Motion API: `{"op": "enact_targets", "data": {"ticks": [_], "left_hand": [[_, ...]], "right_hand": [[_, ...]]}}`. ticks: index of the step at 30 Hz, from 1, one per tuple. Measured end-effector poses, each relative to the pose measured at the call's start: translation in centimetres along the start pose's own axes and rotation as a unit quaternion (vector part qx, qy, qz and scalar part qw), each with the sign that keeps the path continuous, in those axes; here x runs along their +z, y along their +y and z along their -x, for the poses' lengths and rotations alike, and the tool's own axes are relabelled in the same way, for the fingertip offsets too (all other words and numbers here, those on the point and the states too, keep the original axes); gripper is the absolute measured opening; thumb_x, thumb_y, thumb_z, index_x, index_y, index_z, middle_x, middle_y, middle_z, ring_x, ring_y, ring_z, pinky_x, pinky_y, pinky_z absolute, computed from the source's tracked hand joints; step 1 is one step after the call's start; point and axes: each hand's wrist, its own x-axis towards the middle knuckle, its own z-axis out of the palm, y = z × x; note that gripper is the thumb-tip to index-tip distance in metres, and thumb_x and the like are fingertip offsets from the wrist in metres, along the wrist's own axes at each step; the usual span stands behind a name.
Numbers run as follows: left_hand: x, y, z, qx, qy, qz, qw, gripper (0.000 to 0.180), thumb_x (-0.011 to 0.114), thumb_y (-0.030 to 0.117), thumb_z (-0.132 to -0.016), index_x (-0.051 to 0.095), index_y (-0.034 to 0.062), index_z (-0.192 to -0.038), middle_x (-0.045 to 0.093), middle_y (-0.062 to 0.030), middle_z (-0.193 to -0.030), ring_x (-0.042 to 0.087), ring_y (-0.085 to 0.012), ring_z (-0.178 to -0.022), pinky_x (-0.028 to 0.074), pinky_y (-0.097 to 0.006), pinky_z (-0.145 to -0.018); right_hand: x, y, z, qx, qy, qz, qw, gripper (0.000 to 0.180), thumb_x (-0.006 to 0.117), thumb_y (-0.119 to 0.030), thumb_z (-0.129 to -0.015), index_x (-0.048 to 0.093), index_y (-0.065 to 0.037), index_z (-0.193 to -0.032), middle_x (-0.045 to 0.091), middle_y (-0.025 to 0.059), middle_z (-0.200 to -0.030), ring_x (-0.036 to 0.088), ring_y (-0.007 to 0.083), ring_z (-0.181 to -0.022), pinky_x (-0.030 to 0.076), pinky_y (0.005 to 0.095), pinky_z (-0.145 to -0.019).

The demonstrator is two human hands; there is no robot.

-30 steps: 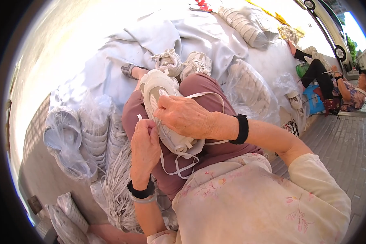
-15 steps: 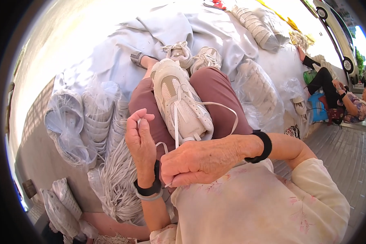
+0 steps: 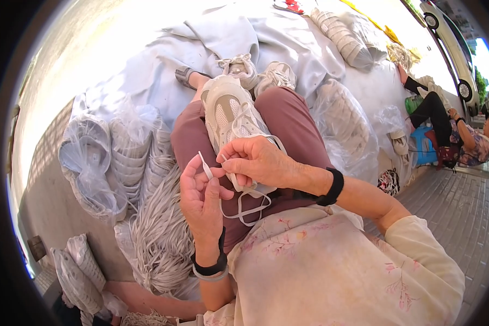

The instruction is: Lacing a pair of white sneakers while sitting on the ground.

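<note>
Right hand (image 3: 263,163) has moved forward over the pale, mesh-panelled shoe (image 3: 221,111).

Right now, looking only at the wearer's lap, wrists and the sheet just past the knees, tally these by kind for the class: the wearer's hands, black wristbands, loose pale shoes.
Hands: 2 (left hand, right hand)
Black wristbands: 2, one on each wrist
Loose pale shoes: 3 (lap shoe, two shoes past the knees)
Total: 7
</note>
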Motion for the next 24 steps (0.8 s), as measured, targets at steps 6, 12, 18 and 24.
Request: {"op": "enact_targets", "data": {"ticks": [6,12,18,24], "left_hand": [[0.0,-0.1,0.6,-0.014,-0.008,-0.046,0.999,0.022,0.053,0.011,-0.098,0.056,-0.0015,-0.116,0.065,-0.0061,-0.089,0.056,-0.0054,-0.058,0.045,-0.018,-0.052],[0.4,-0.3,0.8,-0.028,-0.017,-0.06,0.998,0.023,0.05,0.021,-0.1,0.06,-0.0006,-0.102,0.059,-0.0012,-0.075,0.049,-0.0032,-0.049,0.037,-0.016,-0.043],[0.9,-0.4,0.6,-0.027,0.003,-0.09,0.996,0.024,0.05,0.023,-0.101,0.061,0.0011,-0.102,0.055,0.002,-0.066,0.048,-0.0028,-0.048,0.035,-0.016,-0.042],[1.5,-0.1,0.8,-0.039,-0.022,-0.053,0.998,0.025,0.051,0.023,-0.1,0.061,0.001,-0.107,0.058,0.001,-0.071,0.05,-0.0035,-0.05,0.037,-0.017,-0.046]], "right_hand": [[-0.1,-0.2,0.5,0.02,-0.027,0.012,0.999,0.023,0.059,-0.011,-0.093,0.063,0.004,-0.111,0.063,0.0011,-0.079,0.054,0.0027,-0.06,0.044,0.018,-0.054],[0.2,0.1,0.8,0.012,-0.013,0.002,1.0,0.024,0.06,-0.011,-0.093,0.063,0.002,-0.112,0.062,0.0002,-0.078,0.054,0.0026,-0.062,0.045,0.0179,-0.055],[0.3,-0.3,1.0,-0.019,-0.028,0.025,0.999,0.021,0.062,-0.011,-0.092,0.065,0.001,-0.109,0.063,0.0002,-0.077,0.056,0.0032,-0.062,0.045,0.0175,-0.055],[0.0,0.6,0.9,-0.227,0.072,0.255,0.937,0.012,0.066,-0.01,-0.086,0.07,-0.003,-0.094,0.062,0.0031,-0.077,0.059,0.0115,-0.068,0.047,0.0253,-0.06]]}}
